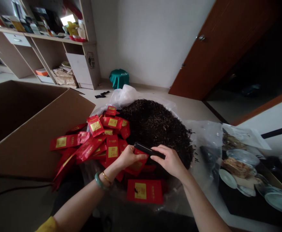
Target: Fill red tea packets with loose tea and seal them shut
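Many red packets (112, 152) seem finished at nine o'clock — your left hand (128, 157) pinches another packet (138, 163), your right hand (171, 160) clamps a black tool (145, 149) — dark leaves (155, 125) remaining at twelve.

Smooth, glossy plastic is shown by the black bar (144, 149) between the left hand (129, 157) and right hand (169, 160). Left of the hands, shiny foil-like packets (112, 151) are heaped; beyond, rough, matt leaves (155, 119) are edged by crinkled translucent plastic sheeting (124, 95). Farther left, matt cardboard is seen on the box (49, 129).
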The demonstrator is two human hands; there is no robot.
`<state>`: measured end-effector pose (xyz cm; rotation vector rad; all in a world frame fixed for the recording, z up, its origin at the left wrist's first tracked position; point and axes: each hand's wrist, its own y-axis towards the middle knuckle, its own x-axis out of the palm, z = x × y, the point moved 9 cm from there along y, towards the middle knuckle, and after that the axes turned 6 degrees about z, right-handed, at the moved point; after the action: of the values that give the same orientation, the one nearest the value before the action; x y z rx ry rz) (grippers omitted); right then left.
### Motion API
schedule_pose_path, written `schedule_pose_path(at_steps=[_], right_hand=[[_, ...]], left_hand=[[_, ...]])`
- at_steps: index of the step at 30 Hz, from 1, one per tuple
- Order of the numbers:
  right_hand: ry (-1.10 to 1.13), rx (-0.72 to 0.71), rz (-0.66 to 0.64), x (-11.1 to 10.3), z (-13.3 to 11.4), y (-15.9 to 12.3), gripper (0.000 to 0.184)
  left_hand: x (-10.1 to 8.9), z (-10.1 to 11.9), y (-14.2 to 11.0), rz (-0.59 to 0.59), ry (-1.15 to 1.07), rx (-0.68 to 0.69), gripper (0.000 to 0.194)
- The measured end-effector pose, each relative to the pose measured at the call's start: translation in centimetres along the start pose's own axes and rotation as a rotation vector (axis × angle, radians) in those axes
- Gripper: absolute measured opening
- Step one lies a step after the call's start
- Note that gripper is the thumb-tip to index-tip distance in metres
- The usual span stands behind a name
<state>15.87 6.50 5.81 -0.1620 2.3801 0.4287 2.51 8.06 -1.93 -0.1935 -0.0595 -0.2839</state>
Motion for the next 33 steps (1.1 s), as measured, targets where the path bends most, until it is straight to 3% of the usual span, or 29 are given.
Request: schedule_pose_path(at_steps=[7,13,17,20,23,26,33], right_hand=[[-0.049,0.102,0.131,-1.6,4.3,0.8,0.035],[-0.298,0.069,0.213,-1.1,8.0,1.1,0.036],[-0.179,0.041,0.303,-1.0,6.0,1.0,0.035],[0.149,0.062,0.236,0.5,2.9,0.7,0.037],[0.247,0.068,0.234,1.2,0.2,0.2,0.026],[0.243,0.104,0.287,0.8,-0.4,-0.1,0.019],[0.261,0.134,0.245,0.3,-0.1,0.0,0.019]], left_hand=[[-1.3,2.5,-0.2,0.160,-0.139,0.116,0.038],[-1.5,1.8,-0.2,0.190,-0.272,0.016,0.037],[-1.6,1.3,-0.1,0.222,-0.296,0.001,0.039],[-1.0,1.4,-0.2,0.206,-0.277,0.011,0.041],[-0.1,1.6,-0.4,0.136,-0.238,0.037,0.043],[0.6,1.1,-0.6,0.076,-0.200,0.020,0.046],[0.4,0.9,-0.6,0.014,-0.126,-0.012,0.049]])
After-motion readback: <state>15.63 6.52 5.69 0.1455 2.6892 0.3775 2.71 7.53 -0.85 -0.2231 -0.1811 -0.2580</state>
